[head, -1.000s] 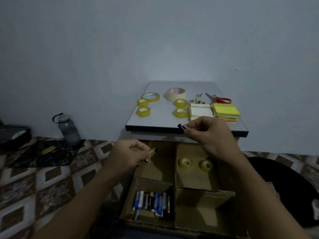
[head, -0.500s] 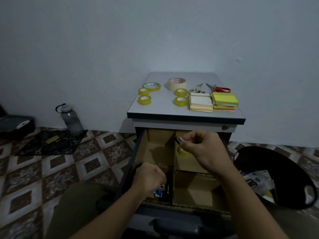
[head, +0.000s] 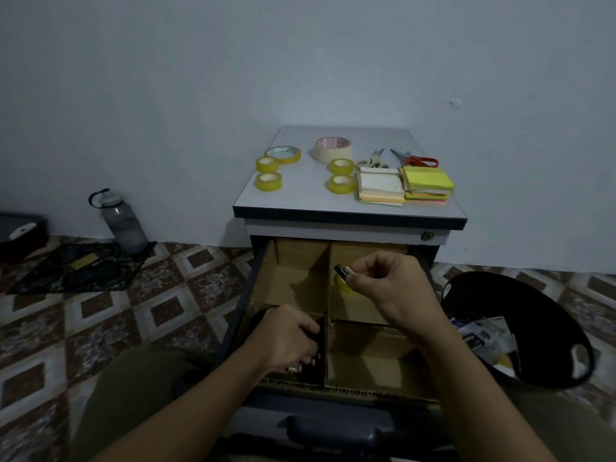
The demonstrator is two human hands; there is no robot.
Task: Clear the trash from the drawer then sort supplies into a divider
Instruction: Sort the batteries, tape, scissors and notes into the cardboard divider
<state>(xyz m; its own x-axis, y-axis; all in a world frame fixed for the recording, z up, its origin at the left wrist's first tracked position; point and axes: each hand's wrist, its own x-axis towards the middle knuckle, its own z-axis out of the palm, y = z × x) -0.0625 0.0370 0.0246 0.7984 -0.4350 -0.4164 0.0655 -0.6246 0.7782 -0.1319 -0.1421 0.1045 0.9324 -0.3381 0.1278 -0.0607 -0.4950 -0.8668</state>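
Nearest me, my left hand point(head: 288, 338) is down in the near-left compartment of the cardboard divider point(head: 366, 355), fingers curled among the batteries point(head: 305, 365). I can't tell whether they've actually got one. Further out, my right hand point(head: 390, 288) pinches a single battery point(head: 342, 271) by one end between thumb and fingertips, its dark end poking left, above the far-right compartment where a yellow tape roll point(head: 343, 284) lies. I reckon this one's small, hard, dense for its size and smooth-cased, so likely to roll or slip. Best gripped across the barrel and laid in flat alongside the others. Beyond, more tape rolls point(head: 268, 181), scissors point(head: 416, 160) and sticky notes point(head: 426, 183) wait on the cabinet top point(head: 300, 198).
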